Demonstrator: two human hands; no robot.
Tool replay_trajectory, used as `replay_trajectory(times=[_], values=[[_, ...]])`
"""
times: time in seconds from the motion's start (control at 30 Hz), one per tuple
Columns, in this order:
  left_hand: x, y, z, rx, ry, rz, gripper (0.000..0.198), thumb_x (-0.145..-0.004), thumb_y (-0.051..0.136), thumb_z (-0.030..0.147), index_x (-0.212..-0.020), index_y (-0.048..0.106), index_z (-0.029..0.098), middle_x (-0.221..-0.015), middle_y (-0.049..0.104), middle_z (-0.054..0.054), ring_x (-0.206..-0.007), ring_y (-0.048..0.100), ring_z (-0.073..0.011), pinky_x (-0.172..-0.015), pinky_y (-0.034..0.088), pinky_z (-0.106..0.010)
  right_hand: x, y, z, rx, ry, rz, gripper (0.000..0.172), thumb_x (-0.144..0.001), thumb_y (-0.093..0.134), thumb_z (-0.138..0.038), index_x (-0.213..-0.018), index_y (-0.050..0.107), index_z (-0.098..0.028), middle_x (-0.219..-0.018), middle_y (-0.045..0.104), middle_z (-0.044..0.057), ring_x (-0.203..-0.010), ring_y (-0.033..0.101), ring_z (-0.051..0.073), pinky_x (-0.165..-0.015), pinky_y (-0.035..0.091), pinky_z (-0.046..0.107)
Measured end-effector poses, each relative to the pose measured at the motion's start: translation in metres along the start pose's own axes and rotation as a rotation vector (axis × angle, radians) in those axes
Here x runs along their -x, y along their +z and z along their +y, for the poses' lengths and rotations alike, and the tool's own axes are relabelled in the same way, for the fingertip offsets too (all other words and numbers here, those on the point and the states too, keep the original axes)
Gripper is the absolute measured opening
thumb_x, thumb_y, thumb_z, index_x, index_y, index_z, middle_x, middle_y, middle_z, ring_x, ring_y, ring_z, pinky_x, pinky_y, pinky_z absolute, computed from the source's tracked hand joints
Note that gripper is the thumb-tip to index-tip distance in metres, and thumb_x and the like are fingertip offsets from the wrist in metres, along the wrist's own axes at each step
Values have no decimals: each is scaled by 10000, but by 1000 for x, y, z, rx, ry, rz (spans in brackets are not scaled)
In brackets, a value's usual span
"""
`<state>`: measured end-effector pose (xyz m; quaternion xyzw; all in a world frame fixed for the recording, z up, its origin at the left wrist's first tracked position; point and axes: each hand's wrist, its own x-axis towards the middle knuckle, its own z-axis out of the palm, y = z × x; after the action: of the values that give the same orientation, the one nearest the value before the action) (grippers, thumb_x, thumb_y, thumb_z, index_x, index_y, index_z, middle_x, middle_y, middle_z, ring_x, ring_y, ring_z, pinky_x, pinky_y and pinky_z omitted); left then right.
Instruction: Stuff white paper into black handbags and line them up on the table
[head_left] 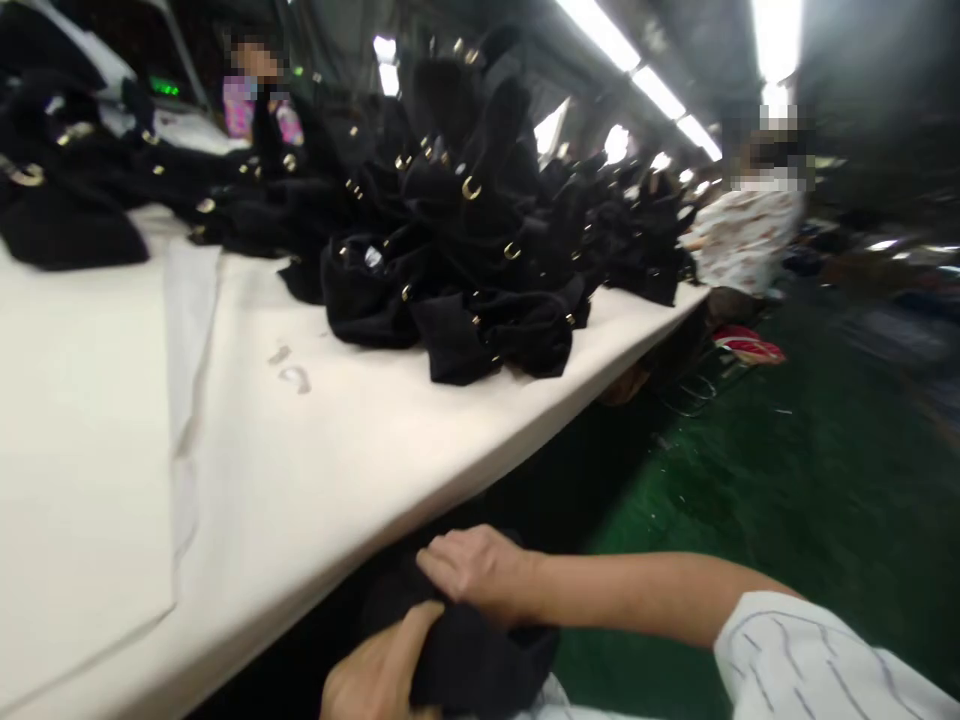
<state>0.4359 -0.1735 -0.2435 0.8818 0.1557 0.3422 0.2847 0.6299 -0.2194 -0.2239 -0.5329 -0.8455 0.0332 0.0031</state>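
Black fabric (469, 660) sits at the bottom centre of the frame, below the near edge of the surface (315, 470), bunched between both hands. The right hand (480, 575) lies on top of it with fingers curled down over the cloth, gripping its upper fold; the bare forearm runs off to the right into a white striped sleeve (810, 660). The left hand (382, 670) comes up from the bottom edge, thumb and fingers closed on the fabric's left side, touching it just below the right hand.

White cloth covers the surface, which runs from the lower left toward the middle right of the frame. A loose sheet (82, 430) lies over its left part, with a raised crease along its edge. In the upper centre a heap of black pieces (465, 250) with gold rings is piled on the surface, well apart from the hands, and more black pieces (67, 190) spread into the upper left. 2 small pale marks (291, 368) lie on the surface just before the heap.

At the right, a seated person (746, 240) in pale clothing is at the far end of the surface, above the green floor (787, 470). Another person (255, 100) shows at the upper left behind the heap.
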Motion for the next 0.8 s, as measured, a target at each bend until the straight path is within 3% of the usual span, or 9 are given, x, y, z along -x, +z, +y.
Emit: replay_trajectory(times=[0.03, 0.07, 0.17, 0.3, 0.43, 0.5, 0.57, 0.67, 0.8], values=[[1, -2, 13, -15, -63, 80, 365, -783, 458, 55, -1081, 616, 195, -814, 735, -44, -654, 702, -180, -569, 544, -246, 5, -5, -4, -58, 41, -28, 228, -844, 564, -180, -1050, 594, -87, -867, 619, 68, -723, 578, 205, -559, 452, 312], [-1, -4, 24, 0, -113, 25, 376, -749, 451, 24, -1044, 620, 186, -794, 727, -44, -668, 700, -188, -594, 544, -265, 10, -8, -5, -124, 71, -23, 238, -836, 549, -151, -1058, 601, -81, -882, 634, 88, -758, 597, 217, -604, 480, 316], [-15, -10, 37, 115, -53, 42, 270, -773, 475, 55, -960, 648, 145, -678, 688, -42, -565, 640, -177, -551, 508, -284, 19, -10, 3, -464, 145, 95, 297, -861, 427, -53, -1066, 634, -109, -869, 658, 86, -785, 637, 185, -682, 521, 284], [-16, -28, 28, 397, -70, -4, 346, -892, 637, 220, -1224, 607, 129, -817, 700, -61, -714, 639, -155, -685, 541, -276, 31, -18, 27, -682, 237, 214, 326, -875, 438, -79, -1071, 672, -195, -951, 712, 51, -842, 690, 180, -713, 544, 279], [-2, -47, 9, 479, -339, 228, 362, -897, 663, 285, -1243, 625, 188, -1054, 656, -101, -992, 615, -206, -866, 524, -332, 40, -38, 41, -780, 347, 238, 210, -933, 513, -241, -925, 722, -219, -843, 713, 55, -739, 681, 207, -632, 505, 300], [-2, -50, -3, 535, -464, 271, 336, -940, 588, 331, -1245, 627, 197, -1187, 626, -113, -1127, 583, -233, -984, 476, -363, 35, -44, 41, -904, 376, 212, 235, -936, 541, -324, -844, 729, -217, -777, 695, 57, -678, 655, 209, -583, 474, 302], [-7, -49, -13, 680, -540, 233, 382, -972, 516, 411, -1273, 615, 198, -1263, 622, -114, -1208, 563, -255, -1064, 424, -384, 22, -43, 36, -1053, 340, 166, 268, -941, 539, -361, -825, 733, -217, -775, 694, 51, -680, 653, 210, -601, 474, 302], [-14, -38, -28, 1019, -642, 71, 500, -969, 449, 545, -1216, 669, 170, -1208, 680, -119, -1186, 599, -277, -1077, 419, -385, -2, -33, 26, -1223, 259, 132, 274, -940, 537, -363, -831, 743, -221, -800, 703, 46, -714, 660, 206, -647, 486, 302], [2, -14, -49, 1309, -1030, 2, 525, -863, 586, 625, -978, 761, 143, -965, 749, -102, -948, 690, -243, -910, 507, -315, -29, -16, 17, -1401, 370, 0, 137, -843, 633, -259, -903, 744, -207, -899, 720, 39, -857, 681, 216, -816, 532, 303]])
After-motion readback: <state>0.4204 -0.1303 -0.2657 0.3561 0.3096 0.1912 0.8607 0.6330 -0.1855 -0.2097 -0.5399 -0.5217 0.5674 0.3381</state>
